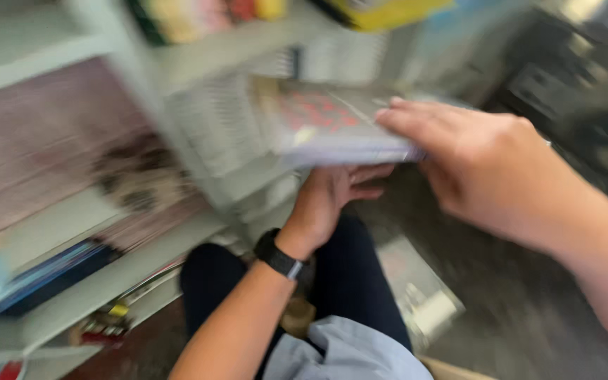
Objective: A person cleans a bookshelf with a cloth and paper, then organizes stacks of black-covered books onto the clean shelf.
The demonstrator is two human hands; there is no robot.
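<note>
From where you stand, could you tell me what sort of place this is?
Probably a shop aisle or stockroom, though the picture is blurred: white shelves carry rows of flat packaged goods, and both hands hold a similar flat package.

Two hands, left (pixel 328 197) and right (pixel 480 165); one flat book (pixel 325 123); one black wristband (pixel 279 255); one white shelf unit (pixel 198 53).

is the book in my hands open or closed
Closed. The book lies flat as one slab, left hand beneath it and right hand on top.
</note>
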